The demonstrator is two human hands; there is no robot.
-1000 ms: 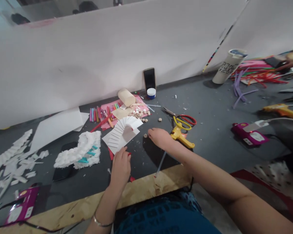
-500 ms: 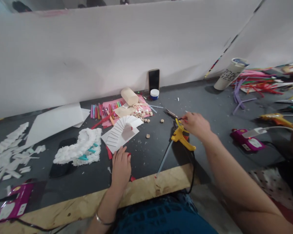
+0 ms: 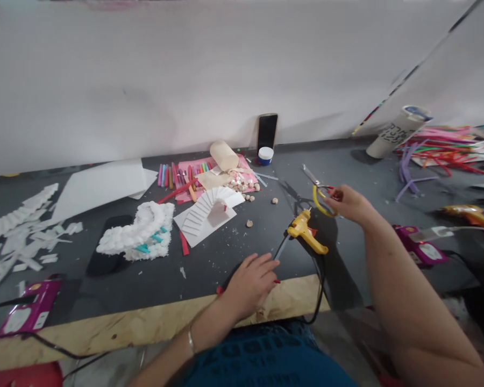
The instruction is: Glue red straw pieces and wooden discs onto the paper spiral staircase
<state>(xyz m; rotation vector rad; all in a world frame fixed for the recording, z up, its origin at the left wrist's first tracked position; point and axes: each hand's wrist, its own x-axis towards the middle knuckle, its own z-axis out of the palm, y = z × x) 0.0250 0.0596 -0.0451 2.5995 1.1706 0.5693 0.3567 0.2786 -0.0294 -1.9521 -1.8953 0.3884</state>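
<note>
work state: the curved fan of flat white card strips (image 3: 201, 210) stands joined on its flat white card base (image 3: 216, 228); its surface is plain, so i judge its structure formed but its finish not begun. left of it, the knobbly white-coated curved model with teal sticks (image 3: 152, 219) looks further along. apparently unused: small round pale beads (image 3: 242, 180), heaped at the back of the bench, plus two loose ones nearer the front. no cut under way.

hands: apart. right hand (image 3: 350, 203) has its fingers closed on the metal scissors with yellow and red loop handles (image 3: 315, 198), held above the dark grey bench, their shadow falling beside them. left hand (image 3: 250, 284) lies palm down near the front edge, fingers loosely spread; a bit of red shows at the fingertips, cannot tell whether held. yellow plastic glue gun (image 3: 306, 232) lies between the hands, nobody gripping it.

change against half a second ago: scissors lifted from the bench; left hand shifted rightward, away from the fan; fan and glue gun unmoved on the bench.
</note>
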